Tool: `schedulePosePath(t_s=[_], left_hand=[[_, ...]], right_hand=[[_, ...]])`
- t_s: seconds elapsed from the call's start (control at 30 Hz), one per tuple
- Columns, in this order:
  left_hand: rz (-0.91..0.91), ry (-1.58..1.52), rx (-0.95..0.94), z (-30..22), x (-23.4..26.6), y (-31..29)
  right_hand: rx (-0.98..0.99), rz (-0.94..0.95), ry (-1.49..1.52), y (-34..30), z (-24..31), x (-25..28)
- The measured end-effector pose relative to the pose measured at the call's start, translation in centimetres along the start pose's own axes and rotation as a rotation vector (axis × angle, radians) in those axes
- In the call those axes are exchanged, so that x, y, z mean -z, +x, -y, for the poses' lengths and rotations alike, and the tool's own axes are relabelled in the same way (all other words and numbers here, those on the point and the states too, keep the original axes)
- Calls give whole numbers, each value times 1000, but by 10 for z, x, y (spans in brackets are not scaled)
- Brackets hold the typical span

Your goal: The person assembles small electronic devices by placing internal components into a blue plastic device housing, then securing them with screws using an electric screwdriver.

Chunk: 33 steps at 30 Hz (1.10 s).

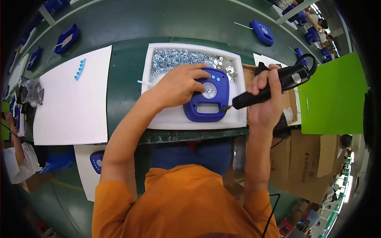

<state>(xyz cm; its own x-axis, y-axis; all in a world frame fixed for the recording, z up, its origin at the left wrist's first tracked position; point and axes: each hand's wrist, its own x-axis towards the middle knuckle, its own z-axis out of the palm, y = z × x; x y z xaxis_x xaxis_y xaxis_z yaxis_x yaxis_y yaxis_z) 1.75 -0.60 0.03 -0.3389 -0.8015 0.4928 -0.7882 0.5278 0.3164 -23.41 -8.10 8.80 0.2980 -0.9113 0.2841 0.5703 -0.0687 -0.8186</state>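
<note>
A blue plastic housing (204, 116) with a round clear dial, light-blue buttons and a rectangular handle opening lies on a white foam tray (166, 120). My left hand (180, 84) rests over its upper left part, fingers spread toward the dial and the buttons. In my right hand (266, 95) is a black electric screwdriver (254, 97), held sideways with fingers wrapped round its body. Its bit tip meets the housing's lower right corner; whether it sits in a screw is too small to tell. Behind the housing, many small metal washers or nuts (174, 59) fill the tray's back part.
A white board (71, 103) with a light-blue button strip (80, 69) lies to the left. At right stand a cardboard box (293, 107) and a bright green panel (337, 99). More blue housings (262, 33) rest on the green conveyor (127, 20). A co-worker's arm (15, 139) shows far left.
</note>
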Motion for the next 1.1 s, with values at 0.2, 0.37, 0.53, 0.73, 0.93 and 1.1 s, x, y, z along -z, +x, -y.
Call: schedulePosePath(t_s=[0.2, 0.37, 0.53, 0.73, 0.93, 1.1], left_hand=[[-8, 5, -6, -4, -5, -2], [-14, -14, 11, -7, -4, -3], [-13, -21, 2, -4, -4, -1], [-29, -6, 4, -2, -6, -3], [18, -23, 12, -2, -4, -3], [29, -28, 1, -2, -3, 1]], right_hand=[[133, 67, -108, 2, -27, -32], [152, 111, -164, 11, -45, -45], [115, 198, -221, 12, -59, -35], [75, 255, -269, 15, -58, -38], [81, 272, -242, 15, -58, -36], [82, 283, -255, 17, -54, -37]])
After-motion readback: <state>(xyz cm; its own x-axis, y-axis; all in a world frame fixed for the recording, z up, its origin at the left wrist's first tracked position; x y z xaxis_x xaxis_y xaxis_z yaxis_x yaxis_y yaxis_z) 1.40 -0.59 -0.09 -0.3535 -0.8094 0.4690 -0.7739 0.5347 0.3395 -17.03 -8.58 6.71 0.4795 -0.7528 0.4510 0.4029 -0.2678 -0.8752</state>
